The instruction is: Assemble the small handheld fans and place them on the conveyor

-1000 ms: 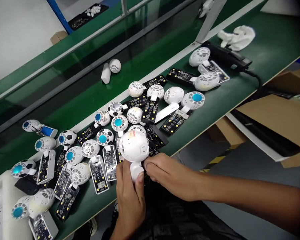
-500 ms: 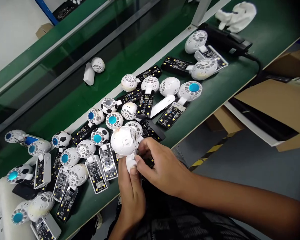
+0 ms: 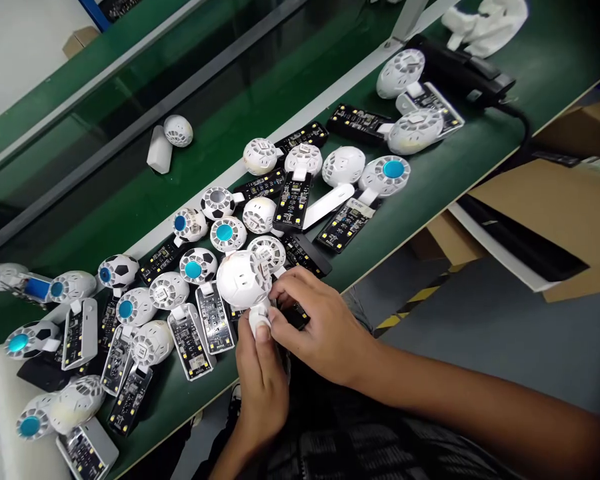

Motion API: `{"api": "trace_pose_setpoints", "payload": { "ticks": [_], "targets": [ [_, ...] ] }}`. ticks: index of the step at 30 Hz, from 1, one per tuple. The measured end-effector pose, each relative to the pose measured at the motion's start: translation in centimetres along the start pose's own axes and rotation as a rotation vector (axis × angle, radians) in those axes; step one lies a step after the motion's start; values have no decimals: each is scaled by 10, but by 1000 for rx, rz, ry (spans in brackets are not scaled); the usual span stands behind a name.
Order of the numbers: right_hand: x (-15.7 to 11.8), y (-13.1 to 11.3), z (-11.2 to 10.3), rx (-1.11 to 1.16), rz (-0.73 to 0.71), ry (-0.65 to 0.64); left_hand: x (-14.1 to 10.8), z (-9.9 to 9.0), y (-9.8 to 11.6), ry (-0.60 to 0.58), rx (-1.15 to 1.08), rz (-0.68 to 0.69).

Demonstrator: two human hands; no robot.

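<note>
A white ball-shaped unit [image 3: 244, 277] with a short white neck is held up above the green bench edge. My left hand [image 3: 264, 377] is closed around its lower white part, the thumb pressed on the neck. My right hand [image 3: 315, 323] is closed against the unit's right side, its fingertips near the joint between ball and neck; whether they pinch a small part is hidden. Similar units lie close behind, among them a ball with a turquoise disc [image 3: 229, 233] and an open circuit-board body [image 3: 214, 319].
Many ball units with exposed boards cover the green bench [image 3: 380, 250]. A black device [image 3: 463, 72] with a cable and a white glove-like item [image 3: 487, 25] lie at the back right. Cardboard boxes [image 3: 545, 213] stand at the right, below the bench. White foam [image 3: 17, 413] is at left.
The view has shifted slightly. The held ball has turned a little and sits slightly further left, and its neck is tilted differently. Both hands keep nearly the same places.
</note>
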State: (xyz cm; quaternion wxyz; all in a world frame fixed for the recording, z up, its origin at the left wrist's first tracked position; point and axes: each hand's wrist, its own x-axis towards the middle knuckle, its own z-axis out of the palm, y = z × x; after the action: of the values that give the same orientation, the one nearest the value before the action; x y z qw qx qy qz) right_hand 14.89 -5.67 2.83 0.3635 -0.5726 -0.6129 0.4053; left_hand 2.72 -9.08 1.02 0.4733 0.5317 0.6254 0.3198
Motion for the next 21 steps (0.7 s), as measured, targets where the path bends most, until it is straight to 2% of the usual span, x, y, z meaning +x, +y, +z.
{"api": "trace_pose_setpoints", "payload": {
  "ticks": [6,11,13,17,21],
  "targets": [
    [10,-4,-4,65,-151,-55,3,-2,3,68,20,46],
    [15,-6,-8,141,-196,-115,3,0,3,113,-20,-65],
    [17,-5,-9,185,-187,-114,6,0,7,126,-19,-103],
    [24,-5,-9,272,-134,-97,13,-1,19,59,-96,-211],
    [32,-8,-7,380,-43,-178,15,-4,28,117,-128,-305]
  ]
}}
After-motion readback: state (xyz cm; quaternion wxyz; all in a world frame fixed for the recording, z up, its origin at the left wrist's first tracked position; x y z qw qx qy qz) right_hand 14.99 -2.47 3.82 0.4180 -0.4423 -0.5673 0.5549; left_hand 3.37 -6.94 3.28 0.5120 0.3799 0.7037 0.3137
